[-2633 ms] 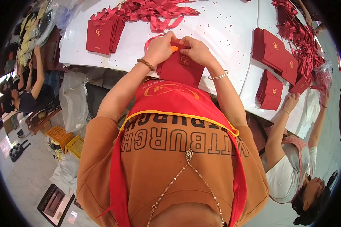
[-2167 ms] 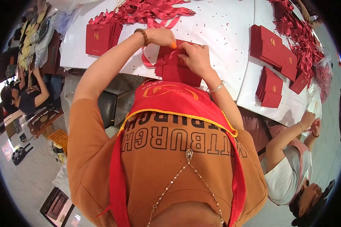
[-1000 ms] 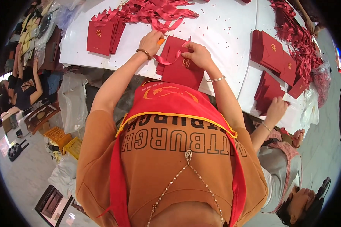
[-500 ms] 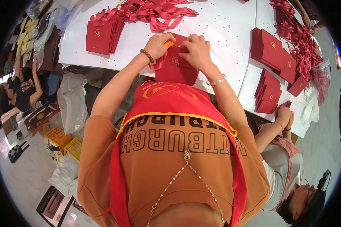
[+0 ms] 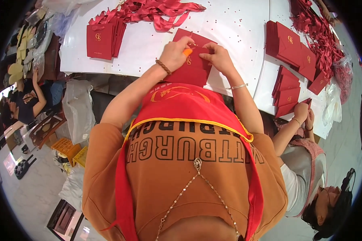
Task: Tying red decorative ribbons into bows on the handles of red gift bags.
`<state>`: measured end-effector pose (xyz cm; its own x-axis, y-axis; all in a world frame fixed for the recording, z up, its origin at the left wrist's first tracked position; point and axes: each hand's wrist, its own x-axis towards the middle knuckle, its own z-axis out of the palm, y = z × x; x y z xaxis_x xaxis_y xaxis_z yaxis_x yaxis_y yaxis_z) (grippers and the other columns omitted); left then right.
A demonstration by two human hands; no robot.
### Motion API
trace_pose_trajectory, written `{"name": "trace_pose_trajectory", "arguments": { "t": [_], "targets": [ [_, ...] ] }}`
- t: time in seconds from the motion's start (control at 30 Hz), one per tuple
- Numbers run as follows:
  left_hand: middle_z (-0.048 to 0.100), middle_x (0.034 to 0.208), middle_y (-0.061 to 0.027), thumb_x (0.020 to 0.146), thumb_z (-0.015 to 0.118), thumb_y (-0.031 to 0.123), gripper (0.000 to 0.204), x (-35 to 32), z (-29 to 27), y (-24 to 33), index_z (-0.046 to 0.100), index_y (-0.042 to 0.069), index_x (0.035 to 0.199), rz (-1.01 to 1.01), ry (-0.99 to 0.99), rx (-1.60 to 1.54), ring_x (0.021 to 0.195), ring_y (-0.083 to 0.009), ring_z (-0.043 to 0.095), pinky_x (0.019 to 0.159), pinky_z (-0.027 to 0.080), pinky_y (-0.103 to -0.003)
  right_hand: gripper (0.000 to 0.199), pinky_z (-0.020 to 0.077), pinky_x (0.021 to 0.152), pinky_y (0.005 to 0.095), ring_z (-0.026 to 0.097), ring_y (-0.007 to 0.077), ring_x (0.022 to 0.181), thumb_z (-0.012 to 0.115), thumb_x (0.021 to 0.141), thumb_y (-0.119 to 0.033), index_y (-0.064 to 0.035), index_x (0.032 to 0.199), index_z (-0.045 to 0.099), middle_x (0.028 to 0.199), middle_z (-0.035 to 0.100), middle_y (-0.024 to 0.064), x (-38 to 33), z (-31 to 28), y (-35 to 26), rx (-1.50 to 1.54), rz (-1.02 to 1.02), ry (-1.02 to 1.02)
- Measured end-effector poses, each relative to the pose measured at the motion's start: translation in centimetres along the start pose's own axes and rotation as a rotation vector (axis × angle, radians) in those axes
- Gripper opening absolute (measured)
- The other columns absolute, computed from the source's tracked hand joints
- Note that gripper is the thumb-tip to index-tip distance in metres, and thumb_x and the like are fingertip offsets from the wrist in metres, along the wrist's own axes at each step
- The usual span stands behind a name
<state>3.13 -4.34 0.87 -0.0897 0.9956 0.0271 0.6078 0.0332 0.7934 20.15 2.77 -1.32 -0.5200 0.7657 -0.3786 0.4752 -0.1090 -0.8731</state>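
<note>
A flat dark red paper bag with a small gold emblem (image 5: 193,68) lies on the white table (image 5: 229,28) just in front of me. My left hand (image 5: 175,54) grips its upper left part and pinches a small orange object (image 5: 187,51) against it. My right hand (image 5: 217,58) presses on the bag's upper right edge, fingers bent over it. Both hands meet near the bag's top opening. Whether a ribbon runs between my fingers is too small to tell.
A stack of red bags (image 5: 102,38) lies at the left, a heap of red ribbons (image 5: 153,10) at the far edge. More red bags (image 5: 293,48) and ribbons (image 5: 319,36) spread at the right, where a seated person's hands (image 5: 301,114) hold a bag. Another person sits at the far left.
A red ribbon I held raised above the bag has come down. Both hands have closed together on the bag's top edge. The person at the right drew their hands back toward the table edge.
</note>
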Motion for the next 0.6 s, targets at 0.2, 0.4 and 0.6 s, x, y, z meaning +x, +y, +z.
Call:
{"name": "trace_pose_trajectory", "arguments": {
  "t": [0.2,0.4,0.6],
  "targets": [
    [0.063,0.071,-0.0124,0.078,0.055,0.004,0.015,0.1,2.7,-2.0,0.053,0.0,0.092,-0.077,-0.078,-0.039,0.057,-0.0193,0.062,0.053,0.048,-0.03,0.024,0.0444,0.05,0.0266,0.055,0.0115,0.053,0.068,0.073,-0.012,-0.0028,0.093,0.06,0.067,0.059,0.0058,-0.1,0.2,0.0,-0.006,-0.014,0.015],
    [0.061,0.065,-0.0094,0.078,0.053,0.002,0.025,0.6,2.5,-0.8,0.048,0.003,0.102,-0.102,-0.091,-0.016,0.056,-0.0179,0.06,0.052,0.046,-0.029,0.02,0.0433,0.051,0.026,0.054,0.0108,0.055,0.067,0.073,-0.01,-0.0035,0.09,0.06,0.066,0.059,0.0045,-0.1,0.2,0.1,0.063,-0.002,-0.008],
    [0.059,0.062,-0.0071,0.078,0.051,0.001,0.031,1.2,2.2,0.4,0.047,0.004,0.109,-0.288,-0.169,-0.216,0.054,-0.0134,0.058,0.049,0.045,-0.026,0.019,0.0423,0.052,0.025,0.053,0.0093,0.058,0.066,0.073,-0.009,-0.003,0.09,0.06,0.069,0.059,0.0043,-0.2,-0.1,0.3,0.078,0.034,-0.027]
  ]
}}
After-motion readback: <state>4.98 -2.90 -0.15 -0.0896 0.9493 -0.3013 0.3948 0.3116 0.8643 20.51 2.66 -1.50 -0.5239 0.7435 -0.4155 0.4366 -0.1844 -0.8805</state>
